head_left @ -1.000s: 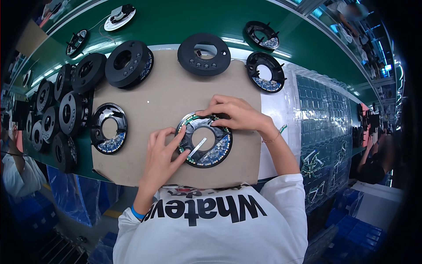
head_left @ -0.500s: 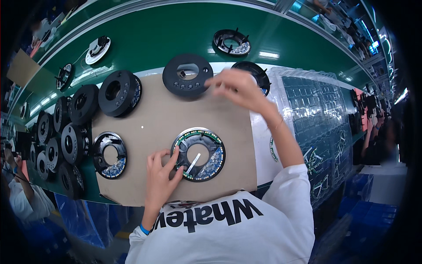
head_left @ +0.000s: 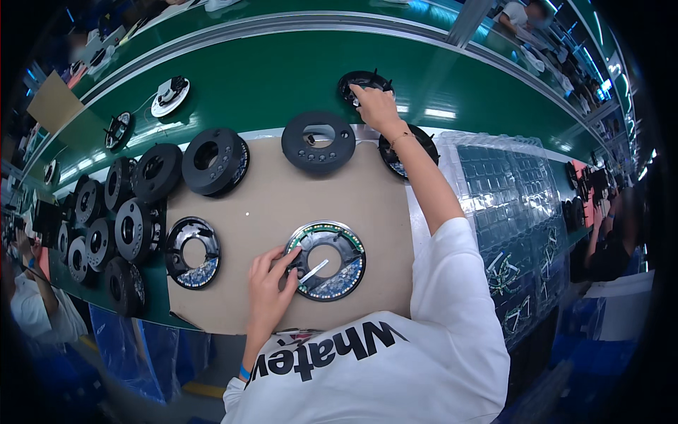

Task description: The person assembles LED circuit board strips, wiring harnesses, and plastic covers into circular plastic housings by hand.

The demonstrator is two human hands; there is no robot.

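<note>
On the brown mat, a round black housing (head_left: 359,271) lies with its inside up, a ring of small lights and a blue-and-silver circuit board showing. A narrow white strip (head_left: 313,271) lies slantwise across its central hole. My left hand (head_left: 271,286) grips the housing's left edge, thumb and forefinger over the rim. Stretched out to the far side of the bench, my right hand (head_left: 378,107) has its fingers on another open black housing (head_left: 361,76) with upright posts. That hand covers part of the housing, and its exact hold is partly hidden.
A dark grey ring cover (head_left: 318,159) stands beyond the mat's middle. Another open housing (head_left: 205,272) lies on the left, beside several stacked ring units (head_left: 134,230). Under my right forearm is a black housing (head_left: 427,145). Clear plastic trays (head_left: 494,191) line the right side.
My right hand has moved farther away, from beside the grey ring cover to the far housing, which appears shifted slightly left. My left hand stays on the near housing. The whole view has shifted.
</note>
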